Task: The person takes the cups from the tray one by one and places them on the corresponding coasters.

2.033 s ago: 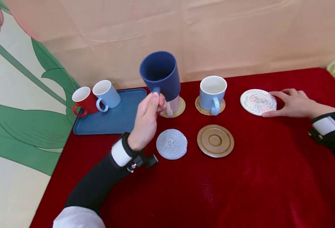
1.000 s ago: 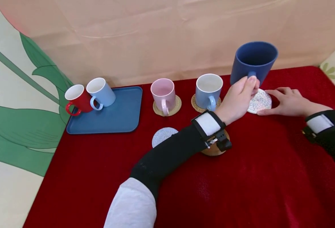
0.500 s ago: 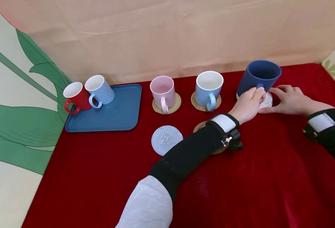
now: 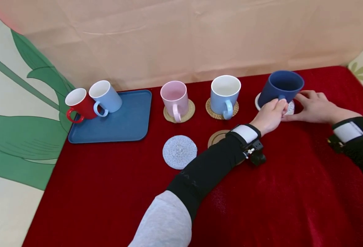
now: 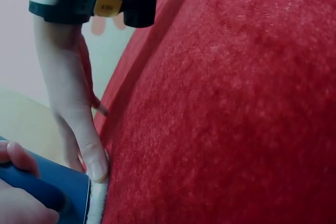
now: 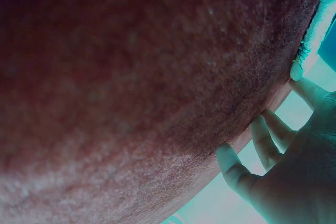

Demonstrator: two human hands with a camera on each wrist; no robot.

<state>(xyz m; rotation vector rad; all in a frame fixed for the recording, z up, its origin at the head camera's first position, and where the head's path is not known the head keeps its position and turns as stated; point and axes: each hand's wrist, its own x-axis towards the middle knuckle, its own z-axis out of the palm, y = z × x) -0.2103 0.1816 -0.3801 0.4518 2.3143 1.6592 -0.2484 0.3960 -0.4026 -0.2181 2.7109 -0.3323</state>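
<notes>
At the far right of the head view, my left hand (image 4: 268,117) grips the handle of a dark blue mug (image 4: 269,92). The mug stands upright over a white patterned coaster (image 4: 290,109), its base overlapping it. My right hand (image 4: 318,109) holds the coaster's right edge between thumb and forefinger. In the left wrist view the right thumb (image 5: 96,169) presses the coaster's rim (image 5: 96,203) right beside the mug's base. The right wrist view shows the other fingers (image 6: 265,142) spread low over the cloth. The mug and left hand hide much of the coaster.
A pink mug (image 4: 174,96) and a light blue mug (image 4: 224,94) stand on coasters. In front lie a grey-blue coaster (image 4: 179,152) and a wooden one (image 4: 215,137), partly behind the left arm. A blue tray (image 4: 129,127) bears a red mug (image 4: 87,106) and another light blue mug (image 4: 112,99).
My left hand has carried the dark blue mug rightward from above the pink mug and lowered it onto the patterned coaster. The right hand has stayed at the coaster's edge.
</notes>
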